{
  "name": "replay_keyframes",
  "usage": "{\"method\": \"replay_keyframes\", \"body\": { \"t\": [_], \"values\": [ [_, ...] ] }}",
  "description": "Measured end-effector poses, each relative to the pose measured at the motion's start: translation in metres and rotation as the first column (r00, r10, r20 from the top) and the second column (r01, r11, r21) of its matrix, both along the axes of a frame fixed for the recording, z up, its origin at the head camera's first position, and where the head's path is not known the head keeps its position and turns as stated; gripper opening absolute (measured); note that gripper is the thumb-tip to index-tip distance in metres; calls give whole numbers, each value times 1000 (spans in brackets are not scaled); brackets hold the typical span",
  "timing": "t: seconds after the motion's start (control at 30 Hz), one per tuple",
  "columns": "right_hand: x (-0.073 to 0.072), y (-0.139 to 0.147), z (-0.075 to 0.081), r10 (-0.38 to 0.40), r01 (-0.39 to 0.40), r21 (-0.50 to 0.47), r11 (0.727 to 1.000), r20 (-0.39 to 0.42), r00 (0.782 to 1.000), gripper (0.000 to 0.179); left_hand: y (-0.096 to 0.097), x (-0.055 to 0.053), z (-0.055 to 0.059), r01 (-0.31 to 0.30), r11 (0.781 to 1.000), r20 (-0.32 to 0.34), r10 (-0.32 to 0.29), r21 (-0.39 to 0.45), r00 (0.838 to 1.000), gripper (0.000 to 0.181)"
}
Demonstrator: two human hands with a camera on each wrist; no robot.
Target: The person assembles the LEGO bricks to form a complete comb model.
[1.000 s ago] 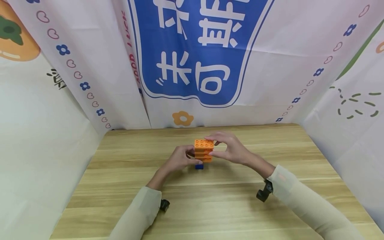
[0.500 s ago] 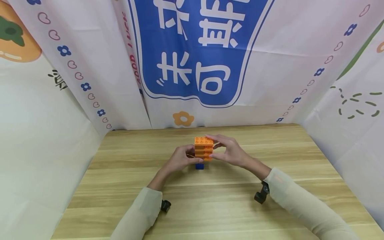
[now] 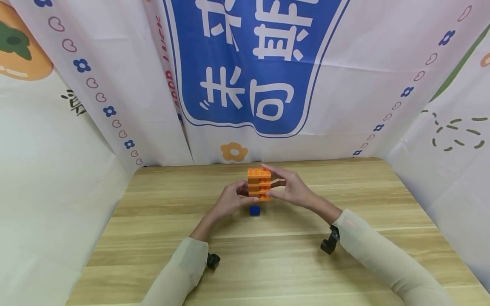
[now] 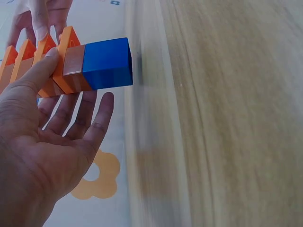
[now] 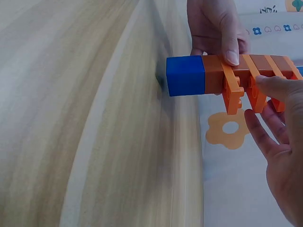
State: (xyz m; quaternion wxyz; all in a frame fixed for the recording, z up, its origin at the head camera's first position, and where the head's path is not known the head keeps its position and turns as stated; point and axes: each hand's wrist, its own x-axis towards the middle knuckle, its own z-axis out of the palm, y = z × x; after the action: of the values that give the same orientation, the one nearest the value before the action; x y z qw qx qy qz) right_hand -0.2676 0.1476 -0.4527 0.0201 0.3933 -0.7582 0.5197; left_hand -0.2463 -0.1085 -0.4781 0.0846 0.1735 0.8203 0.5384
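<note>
A tower of toy building bricks [image 3: 254, 180] stands near the table's back, orange and brown layers alternating above a blue brick [image 4: 106, 66]. Orange plates [image 5: 232, 94] jut out to the right of its brown bricks [image 5: 214, 74], and studs show on the top. My left hand [image 3: 230, 199] pinches the lower layers, thumb in front, other fingers behind. From the right, my right hand [image 3: 294, 189] grips the jutting plates higher up, its thumb on their front. Whether the blue brick touches the table cannot be told. Part of the tower's back is hidden.
The wood-grain table [image 3: 249, 272] ends at a white printed cloth [image 3: 337, 106] at the back, with more cloth on both sides. Small black cameras [image 3: 329, 240] sit at the wrists.
In the head view the tower's orange top has shifted upward, and more of the blue brick shows beneath. Both hands have moved slightly up, the right also a little to the left.
</note>
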Motion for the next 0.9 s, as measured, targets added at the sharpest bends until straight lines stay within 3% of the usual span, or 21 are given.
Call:
{"method": "replay_keyframes", "body": {
  "t": [0.17,0.37,0.57,0.9],
  "values": [
    [-5,0,3,-16,17,-16,1000,77,997,84,0,-2,2,-4,1000,-2,4,26,1000,38],
    [-11,1,4,-55,61,-31,998,172,984,82,-1,-5,3,-5,997,31,3,77,1000,53],
    [-19,4,5,-76,84,-27,996,224,972,80,2,-6,2,21,990,21,-24,138,999,71],
    [-39,1,4,-119,119,17,993,283,952,82,2,-15,5,-22,988,58,14,155,998,80]
  ]
}}
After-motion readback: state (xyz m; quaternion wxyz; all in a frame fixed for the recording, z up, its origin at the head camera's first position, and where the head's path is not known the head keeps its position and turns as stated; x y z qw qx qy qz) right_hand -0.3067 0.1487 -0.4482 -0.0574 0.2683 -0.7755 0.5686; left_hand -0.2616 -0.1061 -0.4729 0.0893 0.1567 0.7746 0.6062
